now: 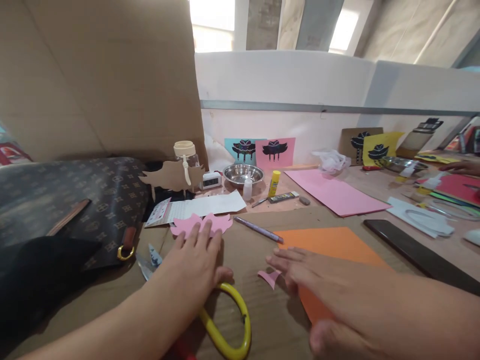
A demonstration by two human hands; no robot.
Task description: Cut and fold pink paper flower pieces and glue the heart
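Note:
My left hand [198,257] lies palm down with its fingers spread, the fingertips at the lower edge of a pink paper cutout [187,225] with wavy edges. Under my left wrist are scissors with a yellow handle [245,325]; their blades show on the far side of the forearm. My right hand [303,272] is stretched out flat over a sheet of orange paper [333,242], holding nothing that I can see. Close to its fingertips is a small pink paper scrap [270,279]. A purple pencil [258,230] rests between the cutout and the orange sheet.
Behind are a glue stick [274,183], a small white bottle [247,187], a metal bowl [243,175] and a cutter knife [283,197]. A brown patterned bag [101,200] stands at left. Pink paper [333,192] and a dark flat bar [416,250] lie right. Another person's hand [461,167] is far right.

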